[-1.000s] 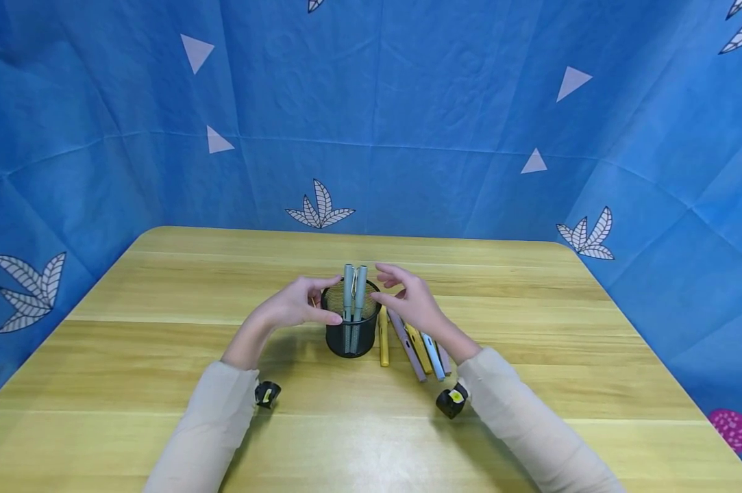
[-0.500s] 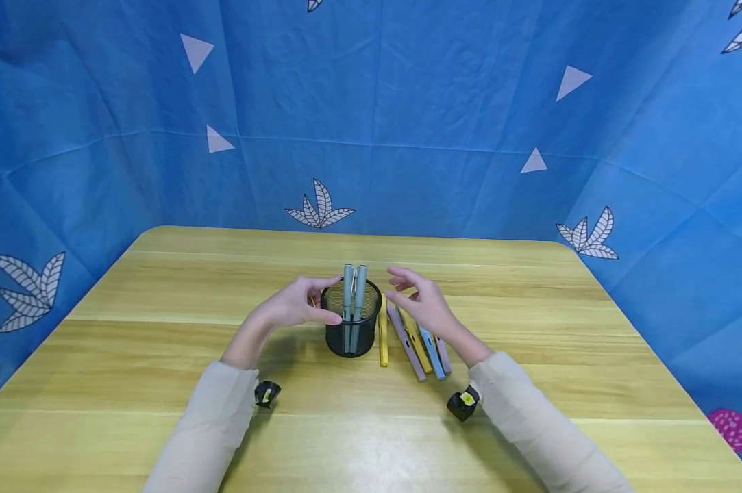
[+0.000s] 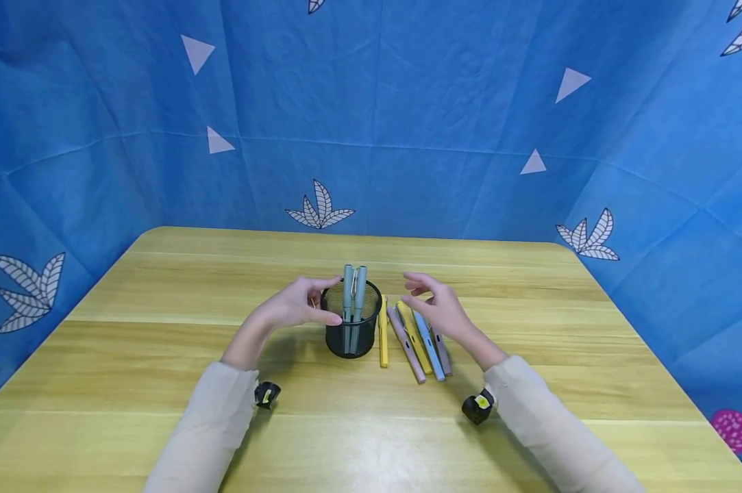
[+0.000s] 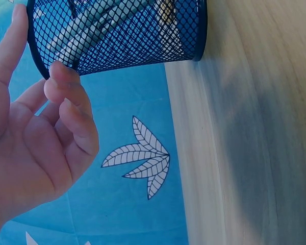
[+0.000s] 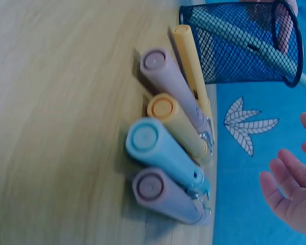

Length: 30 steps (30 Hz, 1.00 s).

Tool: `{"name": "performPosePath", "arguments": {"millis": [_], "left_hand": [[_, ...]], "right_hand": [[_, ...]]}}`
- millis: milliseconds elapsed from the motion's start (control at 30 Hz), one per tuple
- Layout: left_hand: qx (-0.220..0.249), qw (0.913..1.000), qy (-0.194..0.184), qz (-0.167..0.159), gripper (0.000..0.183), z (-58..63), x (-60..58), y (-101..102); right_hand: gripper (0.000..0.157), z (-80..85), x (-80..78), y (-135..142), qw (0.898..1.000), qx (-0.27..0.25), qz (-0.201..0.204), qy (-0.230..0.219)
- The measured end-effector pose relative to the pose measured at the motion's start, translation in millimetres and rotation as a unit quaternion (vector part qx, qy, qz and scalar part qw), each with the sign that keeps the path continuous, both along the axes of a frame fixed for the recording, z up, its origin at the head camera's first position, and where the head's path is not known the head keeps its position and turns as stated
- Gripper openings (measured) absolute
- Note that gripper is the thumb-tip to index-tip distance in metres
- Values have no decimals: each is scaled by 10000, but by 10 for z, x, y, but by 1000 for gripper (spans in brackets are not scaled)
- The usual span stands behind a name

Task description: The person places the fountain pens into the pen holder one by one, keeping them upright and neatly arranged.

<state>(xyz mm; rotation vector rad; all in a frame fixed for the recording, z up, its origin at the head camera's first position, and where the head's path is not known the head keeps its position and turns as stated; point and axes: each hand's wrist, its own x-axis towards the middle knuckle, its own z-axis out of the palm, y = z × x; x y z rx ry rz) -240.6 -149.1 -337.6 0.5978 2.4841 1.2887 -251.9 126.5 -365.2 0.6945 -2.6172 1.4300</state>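
Observation:
A black mesh pen holder stands upright on the table with two grey-green pens leaning inside it. My left hand grips its rim from the left, thumb at the near side and fingers at the far side. Just right of the holder lies a yellow pen. Beside that one, a light purple pen, a second yellow pen, a light blue pen and another purple pen lie side by side. My right hand hovers over their far ends, fingers loosely bent, holding nothing.
The wooden table reaches back to a blue cloth backdrop printed with leaves and triangles. A small black camera is strapped at each wrist, the right camera near the pens' near ends.
My right hand has moved away from the holder to the right, over the row of pens, uncovering more of them. My left hand stays on the rim.

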Motion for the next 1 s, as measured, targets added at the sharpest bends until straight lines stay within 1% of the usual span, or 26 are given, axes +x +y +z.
{"name": "performPosePath", "arguments": {"millis": [200, 467, 567, 867, 1000], "left_hand": [[-28, 10000, 21, -9, 77, 4, 2, 3], [3, 10000, -13, -23, 76, 5, 8, 3], [28, 10000, -41, -11, 76, 7, 11, 3], [40, 10000, -30, -1, 77, 18, 19, 1], [73, 9999, -78, -14, 78, 20, 20, 3]], "right_hand": [[43, 1, 12, 87, 10000, 6, -64, -28], [43, -90, -45, 185, 9999, 94, -106, -92], [43, -113, -54, 218, 9998, 49, -92, -153], [43, -135, -60, 338, 9992, 143, -142, -358], [43, -166, -80, 390, 9986, 266, -204, -416]]}}
